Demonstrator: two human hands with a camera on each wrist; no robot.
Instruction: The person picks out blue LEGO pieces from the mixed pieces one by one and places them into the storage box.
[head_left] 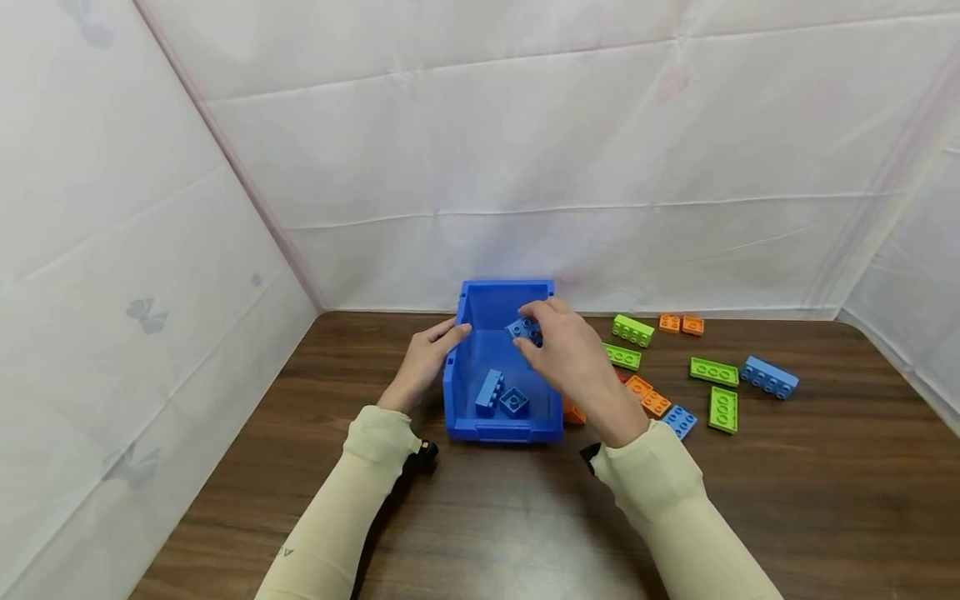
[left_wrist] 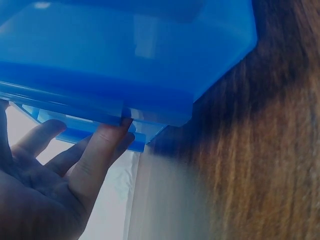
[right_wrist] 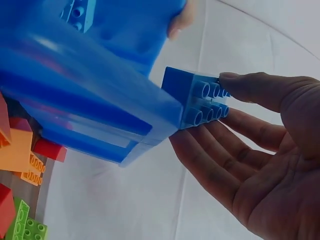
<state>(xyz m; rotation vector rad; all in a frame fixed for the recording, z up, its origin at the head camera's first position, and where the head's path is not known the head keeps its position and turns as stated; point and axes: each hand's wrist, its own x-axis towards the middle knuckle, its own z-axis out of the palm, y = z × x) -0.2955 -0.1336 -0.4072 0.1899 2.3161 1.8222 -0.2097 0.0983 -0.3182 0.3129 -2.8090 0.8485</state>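
My left hand (head_left: 426,362) holds the left rim of a blue plastic bin (head_left: 504,434), its fingertips right at the edge in the left wrist view. Between thumb and fingers, my right hand (head_left: 573,358) pinches a blue toy building brick (right_wrist: 178,92) over the bin, near its right wall. Its round studs face the palm in the right wrist view. Two more blue bricks lie on the bin floor, a long one (head_left: 490,392) tipped on its side and a short square one (head_left: 514,402).
Right of the bin lie loose bricks: green ones (head_left: 633,331), orange ones (head_left: 656,403), a blue one (head_left: 679,421) and a long blue one (head_left: 769,377). Red bricks (right_wrist: 50,149) show beside the bin. A white sheet (head_left: 495,150) hangs behind the brown table (head_left: 495,525).
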